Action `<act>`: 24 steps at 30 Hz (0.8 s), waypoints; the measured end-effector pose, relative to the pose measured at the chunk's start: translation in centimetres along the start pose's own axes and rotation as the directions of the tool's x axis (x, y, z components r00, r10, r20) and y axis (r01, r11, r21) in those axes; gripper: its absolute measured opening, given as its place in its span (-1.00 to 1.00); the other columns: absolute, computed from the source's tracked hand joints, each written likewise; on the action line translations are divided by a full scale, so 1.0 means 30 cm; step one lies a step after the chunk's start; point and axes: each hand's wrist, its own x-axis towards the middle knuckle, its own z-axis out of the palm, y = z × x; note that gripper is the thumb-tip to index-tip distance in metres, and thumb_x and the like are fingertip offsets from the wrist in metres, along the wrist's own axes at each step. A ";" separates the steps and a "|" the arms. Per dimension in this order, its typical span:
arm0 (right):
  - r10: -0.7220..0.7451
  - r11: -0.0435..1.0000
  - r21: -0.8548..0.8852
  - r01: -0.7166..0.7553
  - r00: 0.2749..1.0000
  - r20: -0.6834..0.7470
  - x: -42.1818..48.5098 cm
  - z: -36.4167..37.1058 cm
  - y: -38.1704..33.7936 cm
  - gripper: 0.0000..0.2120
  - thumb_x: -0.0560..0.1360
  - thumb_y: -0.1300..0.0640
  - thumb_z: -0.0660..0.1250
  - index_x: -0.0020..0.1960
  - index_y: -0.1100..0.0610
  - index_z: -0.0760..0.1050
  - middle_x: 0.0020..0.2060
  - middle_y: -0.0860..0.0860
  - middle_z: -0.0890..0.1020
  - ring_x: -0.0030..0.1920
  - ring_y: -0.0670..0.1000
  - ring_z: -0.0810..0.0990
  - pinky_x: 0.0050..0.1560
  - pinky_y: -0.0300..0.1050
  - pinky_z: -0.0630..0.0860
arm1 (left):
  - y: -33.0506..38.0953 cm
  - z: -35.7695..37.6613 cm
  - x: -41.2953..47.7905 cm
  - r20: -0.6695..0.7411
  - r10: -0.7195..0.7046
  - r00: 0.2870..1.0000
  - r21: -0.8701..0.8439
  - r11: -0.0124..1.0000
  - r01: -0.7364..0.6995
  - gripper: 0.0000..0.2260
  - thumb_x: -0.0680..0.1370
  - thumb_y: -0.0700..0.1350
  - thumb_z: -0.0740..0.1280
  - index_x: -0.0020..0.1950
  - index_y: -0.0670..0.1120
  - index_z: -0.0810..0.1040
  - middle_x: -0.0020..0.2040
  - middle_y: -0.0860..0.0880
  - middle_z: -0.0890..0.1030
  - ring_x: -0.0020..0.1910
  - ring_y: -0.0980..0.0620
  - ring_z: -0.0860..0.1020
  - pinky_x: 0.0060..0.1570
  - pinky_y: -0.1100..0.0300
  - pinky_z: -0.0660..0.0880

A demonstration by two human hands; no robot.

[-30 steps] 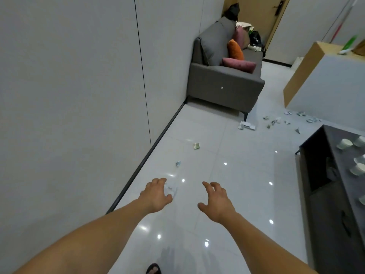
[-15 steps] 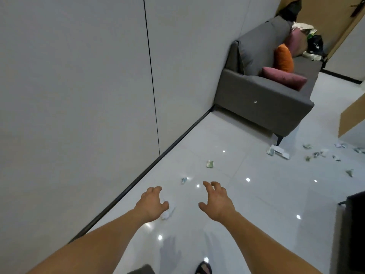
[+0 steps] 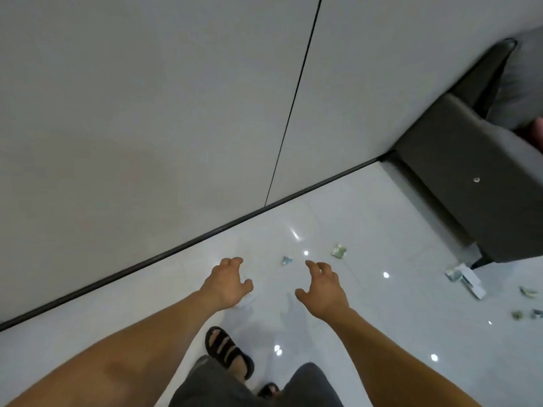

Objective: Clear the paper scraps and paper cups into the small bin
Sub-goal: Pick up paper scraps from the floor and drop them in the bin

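While you're bent over the glossy floor [image 3: 367, 218], your left hand [image 3: 227, 284] sits low in the middle of the frame, fingers loosely curled like a claw and not wrapped round anything that shows. A crumpled white paper scrap [image 3: 249, 298] pokes out from under the thumb side of that hand, lying on the tile. I can't tell if the hand is actually touching it. Your right hand [image 3: 323, 289] is just to the right, apart from that scrap, fingers spread and relaxed, holding nothing. Up between the two hands there's a small bluish scrap [image 3: 286, 260], with a greenish scrap [image 3: 339, 251] a bit further right. More litter at the right edge — a white folded piece [image 3: 470, 282] near the foot of the grey sofa [image 3: 470, 186], plus a few small green bits [image 3: 527, 291] just below it. Bottom centre you've got a black sandal [image 3: 227, 349] and grey shorts [image 3: 205, 386]. Grey wall [image 3: 147, 113] fills the upper left.
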 end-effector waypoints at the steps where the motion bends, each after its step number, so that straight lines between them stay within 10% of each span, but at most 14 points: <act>1: 0.000 1.000 -0.009 0.000 1.000 0.015 0.051 0.006 0.014 -0.30 0.51 -0.09 0.31 0.55 -0.02 0.07 0.49 0.02 0.16 0.43 0.09 0.23 0.26 -0.01 0.44 | 0.000 0.012 0.038 -0.002 -0.019 1.000 -0.020 1.000 0.019 -0.40 0.56 0.10 0.25 0.53 -0.04 0.15 0.49 -0.06 0.22 0.42 -0.06 0.27 0.31 0.09 0.33; 24: -0.210 0.905 -0.298 0.304 0.928 0.308 1.585 0.999 0.623 -0.31 0.50 -0.06 0.33 0.51 -0.01 0.08 0.44 0.05 0.18 0.38 0.13 0.25 0.18 0.05 0.45 | -0.238 1.146 1.353 0.070 -0.438 0.896 -0.384 0.817 0.429 -0.42 0.54 0.16 0.26 0.51 0.05 0.18 0.45 0.00 0.29 0.32 -0.03 0.39 0.22 0.07 0.38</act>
